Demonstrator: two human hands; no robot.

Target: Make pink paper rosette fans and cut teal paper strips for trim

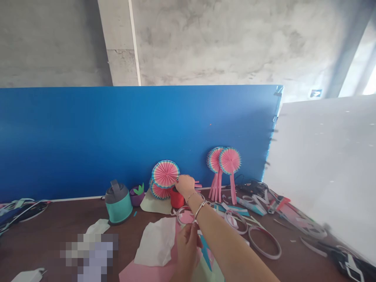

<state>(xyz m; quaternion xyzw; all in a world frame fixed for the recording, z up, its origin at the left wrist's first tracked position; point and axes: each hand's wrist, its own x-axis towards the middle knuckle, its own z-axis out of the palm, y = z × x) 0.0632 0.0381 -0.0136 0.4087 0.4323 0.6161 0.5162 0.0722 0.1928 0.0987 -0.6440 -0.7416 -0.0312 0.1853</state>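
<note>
My right hand (pixel 185 186) reaches far across the table, fingers curled closed at the right edge of a round pleated pink paper fan (pixel 166 174) with a blue rim. Behind that fan, a second paper fan (pixel 160 191) is partly covered. Just below my right hand stands a small red pot (pixel 176 199). My left hand (pixel 187 244) is close to me, beneath my right forearm, with thumb and fingers pinched together; what they hold is hidden. Pink paper (pixel 141 273) and a crumpled white sheet (pixel 157 241) lie beside it.
A teal container with a grey lid (pixel 118 203) and a purple plant pot (pixel 137 197) stand left. Two pink paper fans (pixel 230 160) lean on the blue partition (pixel 88 137). Tape rolls (pixel 264 243), paper strips and cables (pixel 255 187) clutter the right side.
</note>
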